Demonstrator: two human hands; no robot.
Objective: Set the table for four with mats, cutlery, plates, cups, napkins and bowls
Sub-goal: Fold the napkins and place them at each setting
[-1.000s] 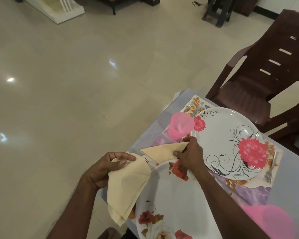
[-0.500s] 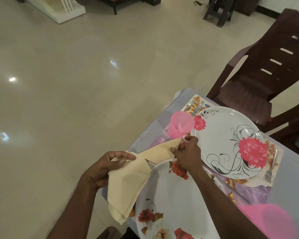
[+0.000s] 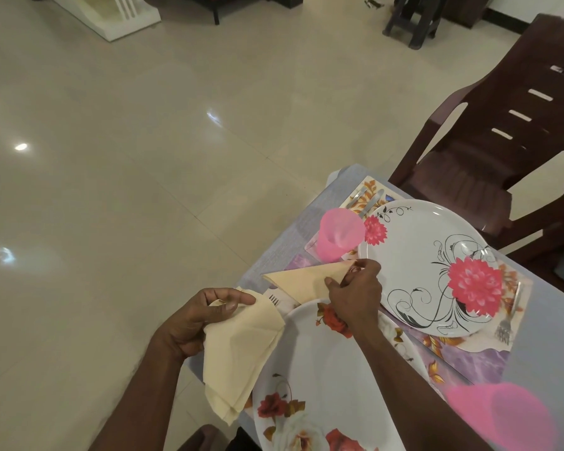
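Observation:
My left hand (image 3: pixel 202 317) grips a bunch of cream napkins (image 3: pixel 238 356) hanging past the table's left edge. My right hand (image 3: pixel 355 294) pinches one folded cream napkin (image 3: pixel 303 279), its point aimed left, between two plates. The near plate (image 3: pixel 326 385) has red roses; a fork (image 3: pixel 274 299) peeks out at its upper left. The far plate (image 3: pixel 420 265) bears pink flowers and sits on a floral mat (image 3: pixel 515 294), with a pink cup (image 3: pixel 337 234) at its left, cutlery (image 3: pixel 368 200) behind and a fork (image 3: pixel 507 323) on its right.
A dark brown plastic chair (image 3: pixel 489 148) stands beyond the table's far side. A second pink cup (image 3: pixel 502 415) is blurred at the lower right. The table's grey cloth (image 3: pixel 293 236) ends at the left over a glossy tiled floor. A dark stool (image 3: pixel 411 21) stands far back.
My right hand has carried the single napkin a little to the right, toward the pink-flowered plate, lying flatter. The left hand with the napkin bunch has stayed put.

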